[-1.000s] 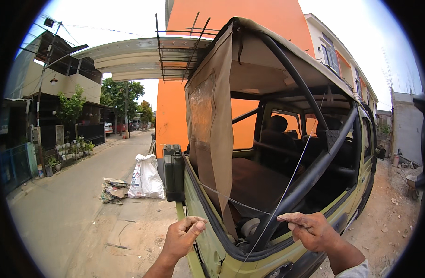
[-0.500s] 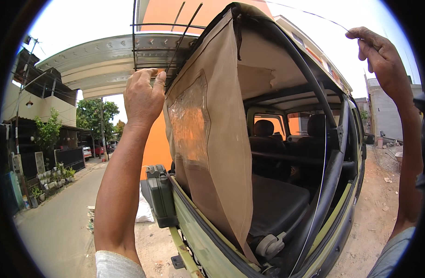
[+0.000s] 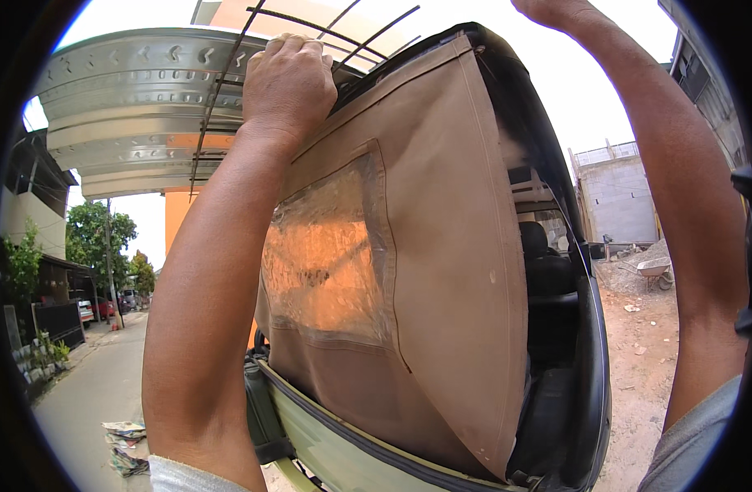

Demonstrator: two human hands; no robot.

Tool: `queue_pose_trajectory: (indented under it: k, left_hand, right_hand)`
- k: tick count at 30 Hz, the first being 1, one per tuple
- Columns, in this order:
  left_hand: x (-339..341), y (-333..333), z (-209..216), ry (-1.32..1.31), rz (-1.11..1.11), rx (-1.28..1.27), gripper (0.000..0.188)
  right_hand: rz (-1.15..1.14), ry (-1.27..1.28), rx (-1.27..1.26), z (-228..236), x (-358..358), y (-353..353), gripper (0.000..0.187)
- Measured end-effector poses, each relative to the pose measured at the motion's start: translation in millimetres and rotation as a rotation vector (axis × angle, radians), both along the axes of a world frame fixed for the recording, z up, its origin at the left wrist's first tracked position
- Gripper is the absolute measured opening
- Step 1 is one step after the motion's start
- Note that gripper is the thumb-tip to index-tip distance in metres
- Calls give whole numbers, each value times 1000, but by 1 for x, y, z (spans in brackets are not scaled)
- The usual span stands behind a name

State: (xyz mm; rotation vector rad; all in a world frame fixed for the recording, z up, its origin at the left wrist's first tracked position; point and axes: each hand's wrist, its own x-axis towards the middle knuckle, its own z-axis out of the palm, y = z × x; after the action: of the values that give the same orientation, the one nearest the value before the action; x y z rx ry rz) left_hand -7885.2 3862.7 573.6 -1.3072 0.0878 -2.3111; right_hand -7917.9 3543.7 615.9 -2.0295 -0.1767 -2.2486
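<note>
A brown canvas cover (image 3: 450, 221) with a cloudy clear plastic window (image 3: 327, 258) hangs over the rear opening of a pale green open-backed vehicle (image 3: 368, 443). My left hand (image 3: 287, 86) is raised beside the cover's upper left edge, its fingers curled over. Whatever lies in those fingers is hidden behind the hand. High at the upper right, my right hand (image 3: 554, 11) is cut by the picture's top edge, so its fingers do not show. The cover's right edge hangs loose, leaving a gap onto a dark seat (image 3: 548, 254).
Thin metal bars (image 3: 343, 37) and a ribbed metal sheet (image 3: 138, 98) jut out overhead at the left. A dark green can (image 3: 264, 410) sits at the vehicle's rear left. Farther right are a wheelbarrow (image 3: 655, 269) and rubble; a street (image 3: 105, 369) runs along the left.
The cover now spreads across more of the rear opening. My right hand has gone up and left, partly out of view; the thin cord it pinched is no longer visible there. My left hand rose.
</note>
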Motion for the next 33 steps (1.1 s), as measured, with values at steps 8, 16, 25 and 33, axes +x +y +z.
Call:
queue_pose_trajectory:
  k: [8, 16, 25, 33]
  left_hand:
    - [42, 5, 31, -76, -28, 29, 22]
    - [43, 11, 39, -133, 56, 68, 20]
    - [50, -4, 62, -212, 220, -165, 41]
    - [46, -23, 86, 8, 299, -329, 55]
  right_hand:
    - [7, 50, -118, 101, 17, 66, 37]
    - [122, 117, -173, 125, 35, 85, 37]
    - [212, 189, -224, 143, 37, 94, 38]
    - [327, 277, -242, 149, 53, 84, 39]
